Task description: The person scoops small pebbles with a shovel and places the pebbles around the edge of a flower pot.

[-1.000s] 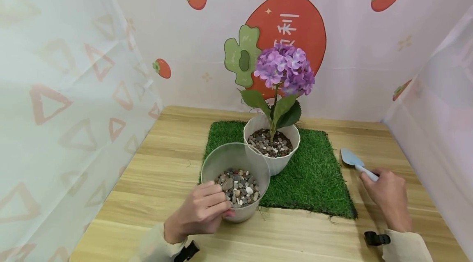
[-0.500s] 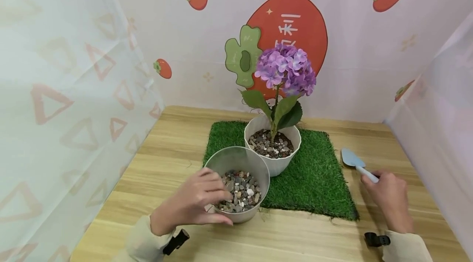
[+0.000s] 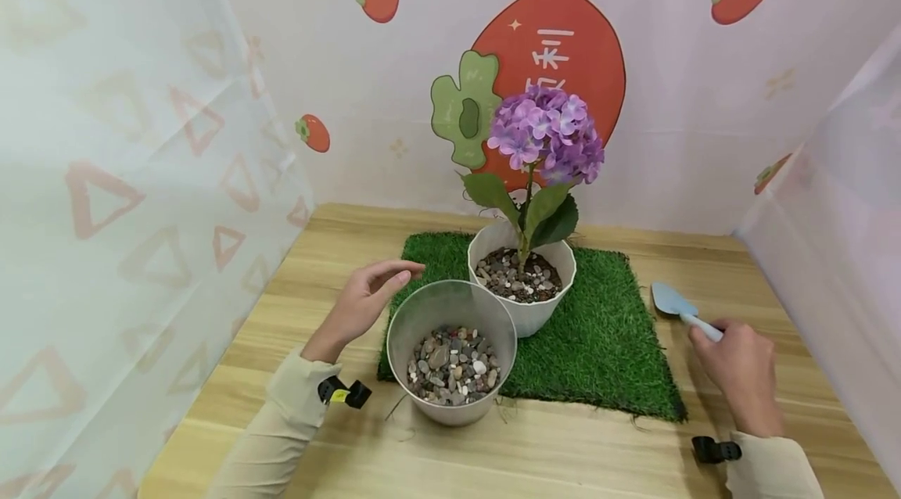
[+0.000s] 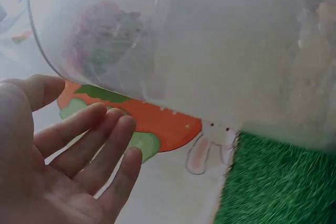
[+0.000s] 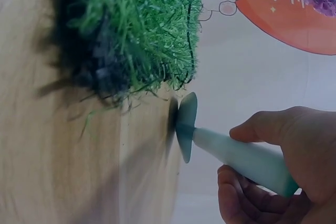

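Note:
A clear plastic bucket [image 3: 450, 405] of mixed pebbles [image 3: 454, 366] stands at the front edge of the grass mat. Just off its far left rim is my left hand [image 3: 366, 299], fingers extended and holding nothing. The left wrist view has that hand [image 4: 79, 161] beside the bucket's see-through wall [image 4: 220, 51]. At the right, my right hand [image 3: 742, 366] grips the handle of a light blue trowel [image 3: 670, 300], thumb along one side. In the right wrist view the trowel's blade [image 5: 187, 124] is seen edge-on, close to the tabletop.
Behind the bucket, a white pot [image 3: 531, 315] holds a purple hydrangea [image 3: 545, 131], with pebbles over its soil. It sits on a green grass mat [image 3: 598, 335] on the wooden table [image 3: 563, 452]. Printed cloth [image 3: 676, 92] walls in the back and sides.
My left hand has let go of the bucket's near left rim and moved up and away to its far left side. The right hand stays on the trowel.

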`<control>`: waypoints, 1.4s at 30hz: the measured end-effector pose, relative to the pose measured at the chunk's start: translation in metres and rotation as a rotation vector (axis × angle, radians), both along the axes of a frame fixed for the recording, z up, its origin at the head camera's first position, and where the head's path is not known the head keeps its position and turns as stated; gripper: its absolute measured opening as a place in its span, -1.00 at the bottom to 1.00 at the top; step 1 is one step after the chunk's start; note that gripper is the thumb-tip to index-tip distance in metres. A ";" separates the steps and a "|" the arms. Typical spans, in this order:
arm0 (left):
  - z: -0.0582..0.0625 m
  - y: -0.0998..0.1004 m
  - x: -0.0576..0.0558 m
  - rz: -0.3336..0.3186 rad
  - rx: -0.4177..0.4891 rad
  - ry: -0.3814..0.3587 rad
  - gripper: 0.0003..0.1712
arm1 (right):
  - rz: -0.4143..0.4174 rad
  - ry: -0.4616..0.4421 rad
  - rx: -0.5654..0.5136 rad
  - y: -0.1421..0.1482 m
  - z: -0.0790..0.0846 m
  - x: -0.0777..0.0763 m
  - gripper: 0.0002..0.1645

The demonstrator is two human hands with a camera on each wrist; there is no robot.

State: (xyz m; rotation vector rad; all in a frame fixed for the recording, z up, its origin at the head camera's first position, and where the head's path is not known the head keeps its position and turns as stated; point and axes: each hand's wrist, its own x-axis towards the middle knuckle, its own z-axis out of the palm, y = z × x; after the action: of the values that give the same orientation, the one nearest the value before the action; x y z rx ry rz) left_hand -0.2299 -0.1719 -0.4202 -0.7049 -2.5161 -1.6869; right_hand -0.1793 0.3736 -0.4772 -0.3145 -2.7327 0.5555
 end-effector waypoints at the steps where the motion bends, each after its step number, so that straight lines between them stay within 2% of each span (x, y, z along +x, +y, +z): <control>1: -0.002 0.002 -0.003 -0.016 0.016 -0.043 -0.67 | 0.002 0.021 0.008 0.000 0.000 0.000 -0.58; 6: -0.009 0.013 -0.014 -0.119 0.024 -0.156 -0.63 | 0.011 0.100 0.049 -0.002 0.007 -0.004 -0.63; 10: -0.010 0.017 -0.016 -0.177 0.035 -0.190 -0.62 | 0.026 0.107 0.066 -0.003 0.016 -0.007 -0.65; 14: -0.010 0.018 -0.015 -0.209 0.081 -0.219 -0.61 | 0.063 0.118 0.097 -0.003 0.025 -0.010 -0.64; 17: -0.010 0.020 -0.015 -0.238 0.115 -0.232 -0.62 | 0.093 0.088 0.107 -0.003 0.033 -0.012 -0.61; 22: -0.010 0.023 -0.016 -0.274 0.156 -0.226 -0.63 | 0.138 -0.020 0.102 -0.003 0.052 -0.010 -0.61; 26: -0.011 0.024 -0.016 -0.300 0.180 -0.243 -0.63 | 0.184 -0.056 0.123 -0.002 0.068 -0.005 -0.65; 35: -0.012 0.030 -0.014 -0.350 0.294 -0.300 -0.60 | 0.284 -0.045 0.125 -0.010 0.111 0.019 -0.71; 38: -0.015 0.031 -0.015 -0.383 0.332 -0.324 -0.56 | 0.296 -0.006 0.127 -0.018 0.129 0.027 -0.73; 42: -0.023 0.033 -0.016 -0.421 0.351 -0.324 -0.48 | 0.312 0.098 0.169 -0.032 0.152 0.037 -0.81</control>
State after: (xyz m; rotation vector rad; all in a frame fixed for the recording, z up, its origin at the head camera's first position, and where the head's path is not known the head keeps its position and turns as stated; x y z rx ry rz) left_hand -0.2455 -0.1385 -0.4431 -1.0515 -2.2573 -2.4851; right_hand -0.1425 0.3421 -0.3250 0.1793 -2.7249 0.3999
